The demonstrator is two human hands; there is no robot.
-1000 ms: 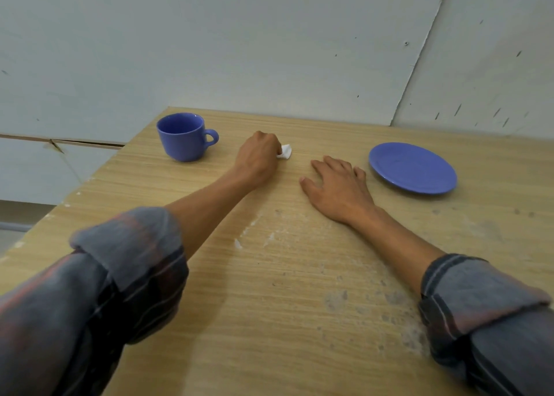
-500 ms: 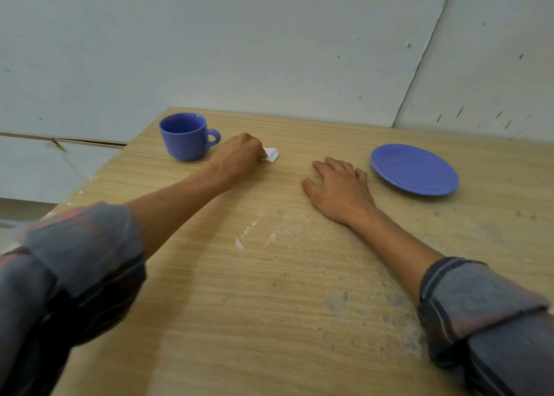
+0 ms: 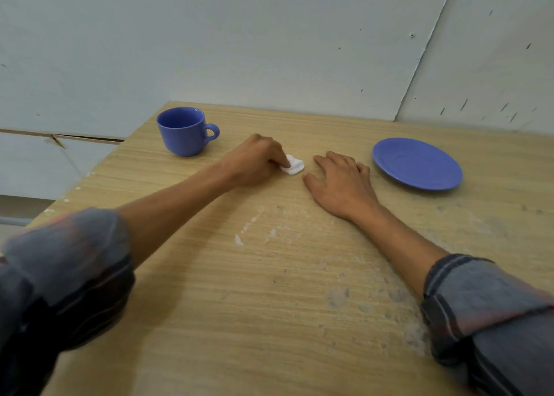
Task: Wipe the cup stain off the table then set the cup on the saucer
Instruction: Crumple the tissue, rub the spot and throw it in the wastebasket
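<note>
A blue cup [image 3: 183,132] stands upright near the far left corner of the wooden table [image 3: 269,320], handle to the right. A blue saucer [image 3: 417,163] lies at the far right with nothing on it. My left hand [image 3: 254,163] presses a small folded white tissue [image 3: 293,165] against the tabletop between cup and saucer. My right hand [image 3: 341,184] rests flat, palm down, just right of the tissue, holding nothing. I cannot make out a stain under the tissue.
White scuffs and grey blotches [image 3: 257,224] mark the tabletop nearer to me. A pale wall [image 3: 269,42] rises right behind the table's far edge. The table's left edge [image 3: 90,174] drops off beside the cup.
My left hand slid the tissue left toward the cup, then back right toward my right hand. The right hand, cup and saucer stayed put.
</note>
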